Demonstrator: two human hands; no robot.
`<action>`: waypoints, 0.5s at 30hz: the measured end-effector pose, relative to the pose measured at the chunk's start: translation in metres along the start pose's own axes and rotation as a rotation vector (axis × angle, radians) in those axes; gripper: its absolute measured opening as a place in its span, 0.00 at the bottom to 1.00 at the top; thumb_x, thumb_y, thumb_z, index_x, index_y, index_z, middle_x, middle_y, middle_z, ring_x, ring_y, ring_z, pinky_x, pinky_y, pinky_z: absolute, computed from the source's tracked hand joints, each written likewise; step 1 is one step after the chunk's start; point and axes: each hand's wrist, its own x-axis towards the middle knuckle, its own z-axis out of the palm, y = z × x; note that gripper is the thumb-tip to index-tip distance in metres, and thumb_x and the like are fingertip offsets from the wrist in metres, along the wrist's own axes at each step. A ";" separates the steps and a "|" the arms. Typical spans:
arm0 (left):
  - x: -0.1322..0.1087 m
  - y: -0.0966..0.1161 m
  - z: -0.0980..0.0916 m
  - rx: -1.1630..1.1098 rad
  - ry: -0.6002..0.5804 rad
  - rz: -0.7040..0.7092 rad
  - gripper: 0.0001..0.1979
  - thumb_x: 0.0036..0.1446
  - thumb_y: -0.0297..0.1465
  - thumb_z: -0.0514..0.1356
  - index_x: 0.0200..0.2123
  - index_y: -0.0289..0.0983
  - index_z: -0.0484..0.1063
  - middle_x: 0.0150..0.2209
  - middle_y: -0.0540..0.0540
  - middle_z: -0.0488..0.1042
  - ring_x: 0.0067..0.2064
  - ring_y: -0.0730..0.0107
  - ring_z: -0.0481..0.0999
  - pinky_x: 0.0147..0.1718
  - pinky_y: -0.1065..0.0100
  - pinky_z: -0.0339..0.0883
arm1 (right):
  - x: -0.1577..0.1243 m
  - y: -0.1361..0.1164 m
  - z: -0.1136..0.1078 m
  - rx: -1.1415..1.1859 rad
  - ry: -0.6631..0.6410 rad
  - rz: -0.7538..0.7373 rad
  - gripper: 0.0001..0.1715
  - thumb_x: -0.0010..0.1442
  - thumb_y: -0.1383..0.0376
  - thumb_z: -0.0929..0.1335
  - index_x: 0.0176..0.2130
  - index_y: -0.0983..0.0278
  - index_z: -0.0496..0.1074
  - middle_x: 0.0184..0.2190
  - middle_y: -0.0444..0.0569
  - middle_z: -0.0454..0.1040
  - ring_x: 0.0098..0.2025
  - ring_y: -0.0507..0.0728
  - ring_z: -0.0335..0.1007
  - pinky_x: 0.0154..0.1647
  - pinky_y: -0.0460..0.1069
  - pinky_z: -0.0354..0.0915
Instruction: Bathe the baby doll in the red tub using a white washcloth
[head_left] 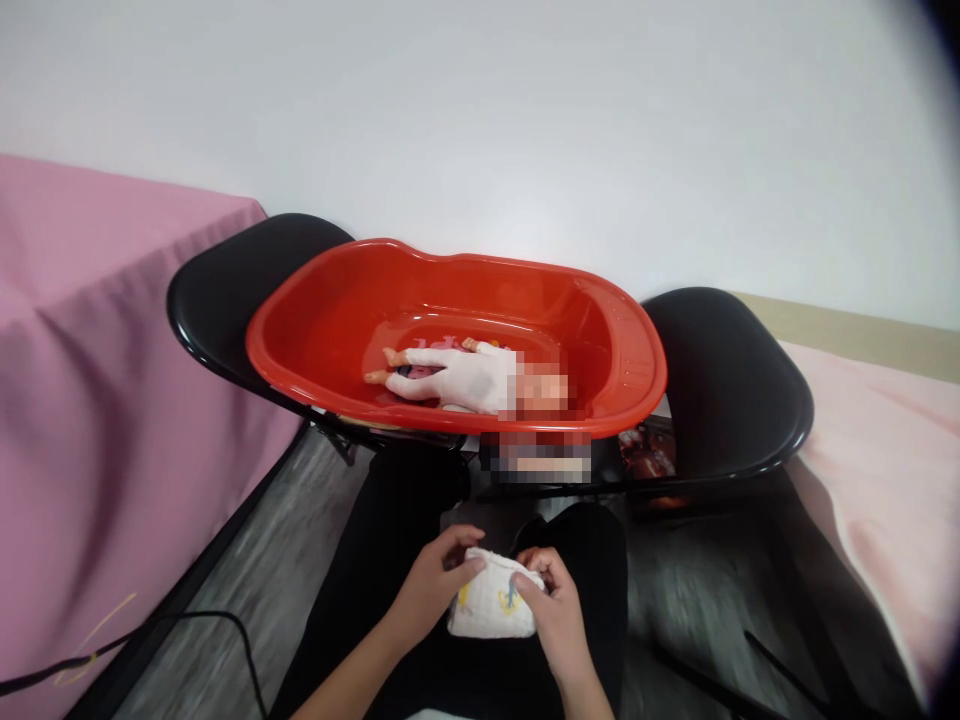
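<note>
My left hand (429,590) and my right hand (553,604) both pinch a small folded white cloth (491,606) with yellow and blue prints, held over my lap in black trousers. Ahead, a red plastic baby tub (390,290) rests across two black chairs. A doll (469,378) in a white garment lies inside the tub, its legs pointing left. Neither hand touches the tub or the doll.
The left black chair (225,290) and the right black chair (727,380) carry the tub. A pink-covered bed (97,380) is at the left, a pale pink bed (892,470) at the right. A black cable (187,625) runs over the grey floor.
</note>
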 end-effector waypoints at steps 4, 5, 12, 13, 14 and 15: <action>-0.004 -0.004 -0.004 0.089 -0.113 0.105 0.09 0.56 0.37 0.71 0.34 0.38 0.83 0.37 0.45 0.76 0.41 0.61 0.75 0.45 0.64 0.66 | -0.004 -0.001 -0.002 0.046 -0.016 0.058 0.22 0.56 0.54 0.80 0.32 0.61 0.69 0.39 0.51 0.82 0.39 0.59 0.76 0.41 0.50 0.70; -0.004 -0.007 -0.004 0.061 -0.133 0.117 0.10 0.55 0.39 0.72 0.33 0.38 0.83 0.40 0.44 0.76 0.44 0.60 0.76 0.47 0.64 0.66 | -0.005 -0.003 -0.004 0.048 -0.022 0.059 0.22 0.55 0.53 0.81 0.32 0.61 0.70 0.40 0.52 0.83 0.40 0.61 0.78 0.42 0.51 0.71; -0.004 -0.039 0.018 -0.234 -0.463 -0.107 0.30 0.50 0.46 0.78 0.54 0.40 0.83 0.60 0.39 0.72 0.56 0.49 0.77 0.53 0.58 0.69 | -0.010 -0.019 -0.029 -0.006 -0.080 0.084 0.26 0.53 0.48 0.81 0.31 0.61 0.70 0.51 0.61 0.84 0.51 0.68 0.82 0.48 0.56 0.74; -0.006 -0.039 0.023 -0.251 -0.500 -0.125 0.28 0.54 0.46 0.76 0.55 0.40 0.83 0.55 0.40 0.76 0.53 0.51 0.78 0.52 0.60 0.69 | -0.012 -0.019 -0.035 -0.022 -0.090 0.089 0.26 0.53 0.48 0.81 0.31 0.61 0.70 0.53 0.62 0.83 0.52 0.69 0.82 0.49 0.57 0.75; -0.008 -0.038 0.028 -0.253 -0.519 -0.118 0.24 0.58 0.45 0.74 0.54 0.40 0.84 0.51 0.42 0.77 0.51 0.54 0.79 0.50 0.61 0.69 | -0.014 -0.020 -0.042 -0.035 -0.091 0.085 0.26 0.53 0.48 0.81 0.30 0.61 0.71 0.55 0.63 0.83 0.54 0.70 0.81 0.50 0.58 0.75; -0.011 -0.035 0.034 -0.243 -0.518 -0.091 0.21 0.61 0.46 0.72 0.52 0.40 0.85 0.49 0.42 0.77 0.50 0.55 0.79 0.50 0.62 0.68 | -0.018 -0.021 -0.049 -0.053 -0.091 0.071 0.25 0.53 0.49 0.82 0.30 0.61 0.71 0.56 0.63 0.82 0.55 0.71 0.81 0.51 0.59 0.76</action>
